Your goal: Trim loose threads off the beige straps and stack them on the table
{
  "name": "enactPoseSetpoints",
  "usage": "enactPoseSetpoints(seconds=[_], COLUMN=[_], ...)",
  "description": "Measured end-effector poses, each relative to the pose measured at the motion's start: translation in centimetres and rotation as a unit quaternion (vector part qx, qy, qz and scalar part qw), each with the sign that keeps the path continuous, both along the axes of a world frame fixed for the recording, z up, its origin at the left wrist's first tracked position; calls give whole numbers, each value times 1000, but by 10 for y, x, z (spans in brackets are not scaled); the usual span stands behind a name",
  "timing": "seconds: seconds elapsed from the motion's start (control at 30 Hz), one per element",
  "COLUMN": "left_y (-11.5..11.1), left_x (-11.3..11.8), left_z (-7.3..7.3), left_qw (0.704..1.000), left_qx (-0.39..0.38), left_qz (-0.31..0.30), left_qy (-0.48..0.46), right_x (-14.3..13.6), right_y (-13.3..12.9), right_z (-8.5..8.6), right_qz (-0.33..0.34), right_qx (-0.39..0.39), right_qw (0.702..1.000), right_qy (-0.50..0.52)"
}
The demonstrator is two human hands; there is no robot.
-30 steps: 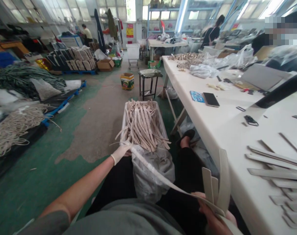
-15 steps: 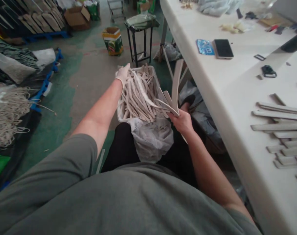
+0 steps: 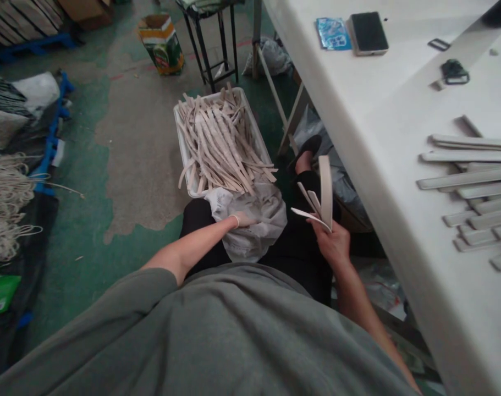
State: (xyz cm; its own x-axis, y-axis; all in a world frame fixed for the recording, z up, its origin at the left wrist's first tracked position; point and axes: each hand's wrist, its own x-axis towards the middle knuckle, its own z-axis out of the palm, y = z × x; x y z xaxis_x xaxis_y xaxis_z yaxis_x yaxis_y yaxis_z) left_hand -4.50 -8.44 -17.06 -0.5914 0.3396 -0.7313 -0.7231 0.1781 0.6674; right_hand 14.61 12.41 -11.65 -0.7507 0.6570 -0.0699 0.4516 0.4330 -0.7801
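My right hand (image 3: 333, 242) grips a few beige strips (image 3: 326, 190), their ends fanning up and to the left beside my knee. My left hand (image 3: 245, 219), in a pale glove, is at the crumpled clear plastic bag (image 3: 262, 231) on my lap. Its fingers blur into the plastic, so I cannot make out whether they hold anything. Just beyond my knees stands a white plastic basket (image 3: 256, 122), heaped with long beige strips (image 3: 217, 146). Some strip ends stick out over its rim.
On the right, a white table (image 3: 382, 154) carries stacked beige strips (image 3: 473, 177), a phone (image 3: 369, 33), a blue packet (image 3: 333, 34) and a black buckle (image 3: 455, 72). A black stool (image 3: 209, 69) and a cardboard box (image 3: 161, 47) stand ahead. Cord bundles (image 3: 6, 209) lie left.
My left hand has moved from the basket's far left side back to the bag on my lap, leaving the long strip. My right hand has drawn back rightward with its strips. The view has tilted down.
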Motion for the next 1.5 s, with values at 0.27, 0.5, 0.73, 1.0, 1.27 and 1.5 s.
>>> enactPoseSetpoints(seconds=[0.27,0.5,0.73,1.0,1.27,1.5], left_y=[5,-33,-49,-53,-54,-59], left_x=[-2,1,30,39,55,61], left_z=[22,104,130,130,128,119], left_qw=[994,971,950,963,947,928], left_qx=[-20,114,142,161,158,159], left_qz=[-94,-125,-142,-153,-251,-319], left_qy=[46,168,240,153,122,105], right_x=[-17,-55,-111,-139,-147,-149], right_y=[10,-33,-96,-95,-72,-60], right_z=[11,63,87,114,138,146], right_qz=[-52,96,173,185,152,113], right_qx=[-173,-265,-332,-171,-118,-117], right_qw=[984,959,927,965,973,979], right_qy=[9,-16,15,79,126,119])
